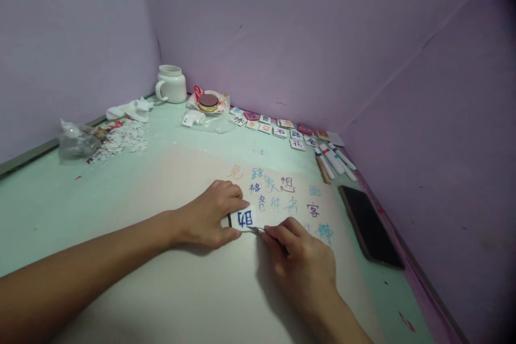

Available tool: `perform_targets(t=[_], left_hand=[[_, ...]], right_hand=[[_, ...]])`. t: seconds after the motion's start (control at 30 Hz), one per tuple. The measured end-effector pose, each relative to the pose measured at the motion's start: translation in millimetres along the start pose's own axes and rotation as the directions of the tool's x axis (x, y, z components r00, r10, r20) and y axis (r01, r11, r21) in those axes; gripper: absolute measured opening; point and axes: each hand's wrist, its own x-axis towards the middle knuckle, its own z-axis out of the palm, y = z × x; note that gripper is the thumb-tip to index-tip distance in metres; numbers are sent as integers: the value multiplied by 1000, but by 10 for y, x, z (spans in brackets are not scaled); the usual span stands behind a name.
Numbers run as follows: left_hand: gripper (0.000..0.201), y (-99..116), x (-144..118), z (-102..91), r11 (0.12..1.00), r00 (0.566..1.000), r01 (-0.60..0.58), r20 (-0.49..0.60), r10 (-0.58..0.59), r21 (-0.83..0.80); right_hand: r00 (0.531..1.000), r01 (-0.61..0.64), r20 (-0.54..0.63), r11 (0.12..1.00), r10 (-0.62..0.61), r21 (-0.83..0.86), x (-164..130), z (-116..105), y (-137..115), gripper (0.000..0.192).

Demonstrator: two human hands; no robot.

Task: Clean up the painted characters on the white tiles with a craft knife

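Note:
My left hand point(213, 214) pinches a small white tile point(244, 219) with a blue character on it, holding it down on a large white sheet point(193, 290). My right hand point(300, 258) grips a thin metal-tipped tool point(256, 230) whose point touches the tile's lower right edge. The sheet carries several handwritten characters point(282, 188) in blue, orange and purple just beyond the tile.
A black phone point(370, 226) lies right of the sheet. Marker pens point(335, 160) and a row of small character tiles point(278, 128) line the far wall. A white mug point(171, 84), a plastic bag with a round tin point(208, 103), crumpled tissue point(131, 109) and paper scraps point(121, 140) sit at the far left.

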Motion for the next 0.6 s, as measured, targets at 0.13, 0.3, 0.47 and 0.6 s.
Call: perform_targets(t=[0.13, 0.3, 0.47, 0.6], left_hand=[[30, 4, 0, -6, 1000, 1000, 1, -6, -1, -5], [33, -1, -9, -3, 1000, 1000, 7, -7, -7, -18], [39, -19, -14, 18, 999, 1000, -4, -22, 3, -37], [40, -20, -14, 15, 999, 1000, 3, -12, -3, -43]], right_hand=[[1000, 22, 7, 1000, -22, -2, 1, 3, 13, 25], [997, 44, 68, 997, -48, 66, 29, -28, 108, 24], [990, 87, 100, 991, -97, 100, 60, -83, 281, 23], [980, 136, 127, 981, -154, 140, 84, -112, 325, 23]])
